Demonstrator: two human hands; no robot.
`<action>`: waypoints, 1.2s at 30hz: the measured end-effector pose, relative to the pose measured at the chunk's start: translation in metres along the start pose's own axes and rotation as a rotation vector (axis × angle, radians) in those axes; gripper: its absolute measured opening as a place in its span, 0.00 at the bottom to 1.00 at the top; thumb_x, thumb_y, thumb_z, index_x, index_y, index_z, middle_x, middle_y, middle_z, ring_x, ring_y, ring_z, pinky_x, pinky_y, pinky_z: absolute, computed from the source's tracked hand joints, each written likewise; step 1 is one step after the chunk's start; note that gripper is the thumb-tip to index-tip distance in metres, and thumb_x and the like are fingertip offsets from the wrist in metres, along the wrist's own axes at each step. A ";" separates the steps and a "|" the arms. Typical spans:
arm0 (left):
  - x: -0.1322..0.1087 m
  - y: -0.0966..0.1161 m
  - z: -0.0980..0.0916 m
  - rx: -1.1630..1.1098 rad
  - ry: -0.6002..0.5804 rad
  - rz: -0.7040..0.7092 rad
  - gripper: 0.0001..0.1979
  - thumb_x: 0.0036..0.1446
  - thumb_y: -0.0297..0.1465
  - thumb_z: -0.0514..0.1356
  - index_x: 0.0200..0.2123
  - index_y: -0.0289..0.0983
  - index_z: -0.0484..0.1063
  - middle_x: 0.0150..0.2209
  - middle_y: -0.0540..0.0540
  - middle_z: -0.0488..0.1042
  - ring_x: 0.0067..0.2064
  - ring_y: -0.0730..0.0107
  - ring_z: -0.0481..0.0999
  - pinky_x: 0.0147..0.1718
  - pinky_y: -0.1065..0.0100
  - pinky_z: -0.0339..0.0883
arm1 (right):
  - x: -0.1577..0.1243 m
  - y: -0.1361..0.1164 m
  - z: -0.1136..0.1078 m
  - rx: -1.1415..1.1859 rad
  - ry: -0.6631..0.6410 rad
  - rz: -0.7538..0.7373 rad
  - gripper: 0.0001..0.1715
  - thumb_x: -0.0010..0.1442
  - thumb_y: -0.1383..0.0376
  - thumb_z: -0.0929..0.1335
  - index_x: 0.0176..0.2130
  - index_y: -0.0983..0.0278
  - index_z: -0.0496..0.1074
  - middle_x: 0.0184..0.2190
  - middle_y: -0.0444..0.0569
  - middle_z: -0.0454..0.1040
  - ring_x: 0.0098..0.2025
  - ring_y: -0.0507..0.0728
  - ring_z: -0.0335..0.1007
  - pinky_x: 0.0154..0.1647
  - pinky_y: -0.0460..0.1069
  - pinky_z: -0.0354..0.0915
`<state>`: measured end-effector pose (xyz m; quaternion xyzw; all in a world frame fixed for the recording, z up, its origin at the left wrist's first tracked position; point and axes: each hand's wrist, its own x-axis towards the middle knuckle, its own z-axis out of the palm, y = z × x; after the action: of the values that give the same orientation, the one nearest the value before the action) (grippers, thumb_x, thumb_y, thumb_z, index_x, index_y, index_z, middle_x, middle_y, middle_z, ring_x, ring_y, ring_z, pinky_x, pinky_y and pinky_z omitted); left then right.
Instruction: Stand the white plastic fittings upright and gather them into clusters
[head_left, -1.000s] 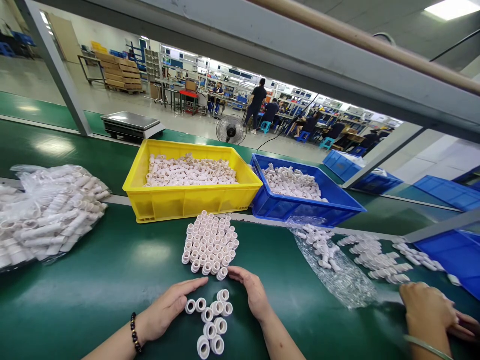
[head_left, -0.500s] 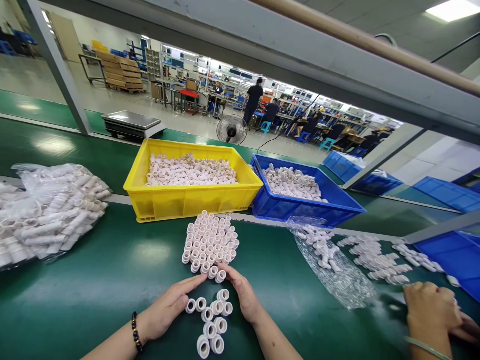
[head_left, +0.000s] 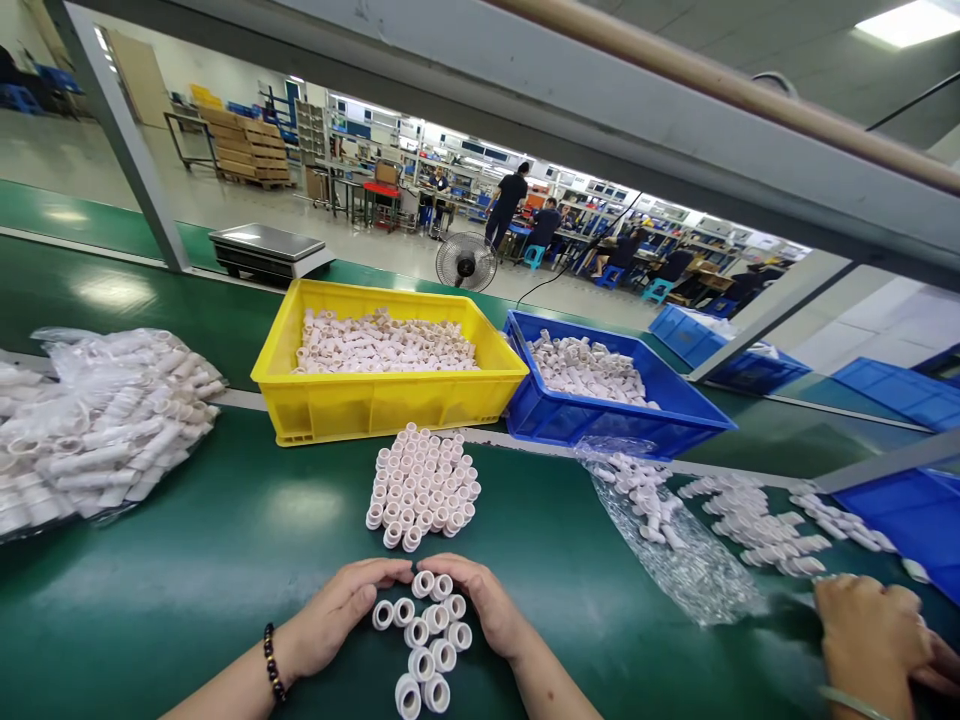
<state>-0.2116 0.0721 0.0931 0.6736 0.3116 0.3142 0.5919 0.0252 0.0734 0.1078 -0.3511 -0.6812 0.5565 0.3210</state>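
Two hands flank a small loose group of white plastic pipe fittings (head_left: pixel 436 618) standing on end on the green work surface (head_left: pixel 247 590). On the left side, my left hand (head_left: pixel 341 605), a beaded bracelet at its wrist, lies with fingers stretched out. Opposite it, my right hand (head_left: pixel 480 600) curves around the group's far edge, its fingers extended and its fingertips touching or very near the two farthest fittings. Neither hand grips anything. Just beyond the fingertips stands a larger, tightly packed cluster of upright fittings (head_left: pixel 424 482).
A yellow bin (head_left: pixel 397 408) and a blue bin (head_left: pixel 600 420), both holding fittings, stand behind the cluster. A plastic bag of fittings (head_left: pixel 112 420) lies left. At right are a clear plastic bag (head_left: pixel 675 570), loose fittings (head_left: pixel 765 525) and another person's hands (head_left: pixel 870 630).
Both hands have drawn back toward me from the large cluster. Two fittings that were at its near edge now stand with the small group, leaving a gap between the two.
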 end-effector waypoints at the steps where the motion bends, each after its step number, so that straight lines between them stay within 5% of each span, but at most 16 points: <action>1: 0.001 0.000 0.000 0.013 0.022 0.006 0.25 0.58 0.46 0.42 0.47 0.39 0.66 0.46 0.43 0.69 0.48 0.60 0.66 0.49 0.63 0.60 | 0.000 -0.002 0.000 -0.010 -0.015 -0.001 0.37 0.59 0.43 0.50 0.48 0.62 0.69 0.45 0.52 0.68 0.50 0.61 0.61 0.54 0.56 0.54; 6: 0.000 0.000 -0.002 0.163 0.292 0.013 0.21 0.60 0.41 0.41 0.32 0.36 0.68 0.31 0.44 0.70 0.35 0.66 0.68 0.36 0.67 0.63 | 0.000 0.003 0.000 0.064 -0.014 0.010 0.39 0.58 0.41 0.50 0.48 0.63 0.69 0.46 0.54 0.67 0.50 0.62 0.61 0.53 0.57 0.55; 11: -0.002 -0.012 -0.005 0.192 0.457 -0.050 0.19 0.60 0.40 0.43 0.43 0.38 0.68 0.45 0.43 0.69 0.47 0.61 0.66 0.46 0.64 0.62 | 0.001 0.018 0.002 0.189 0.102 0.013 0.40 0.57 0.41 0.51 0.53 0.64 0.65 0.53 0.54 0.61 0.55 0.62 0.55 0.57 0.57 0.51; 18: -0.001 -0.020 -0.002 0.196 0.357 -0.097 0.21 0.60 0.41 0.44 0.52 0.40 0.63 0.53 0.45 0.65 0.54 0.61 0.62 0.54 0.61 0.56 | 0.009 0.010 0.008 0.198 0.063 0.002 0.40 0.57 0.41 0.51 0.55 0.63 0.61 0.55 0.53 0.59 0.57 0.61 0.52 0.58 0.57 0.47; 36: -0.005 -0.009 -0.001 0.160 0.039 -0.063 0.24 0.59 0.45 0.41 0.54 0.43 0.60 0.51 0.46 0.67 0.53 0.58 0.63 0.54 0.56 0.53 | 0.004 -0.013 -0.002 -0.073 -0.050 -0.058 0.41 0.58 0.41 0.48 0.47 0.63 0.70 0.43 0.53 0.70 0.46 0.61 0.64 0.48 0.55 0.58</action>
<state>-0.2158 0.0702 0.0844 0.7025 0.3681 0.2827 0.5396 0.0235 0.0760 0.1213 -0.3286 -0.7187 0.5305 0.3068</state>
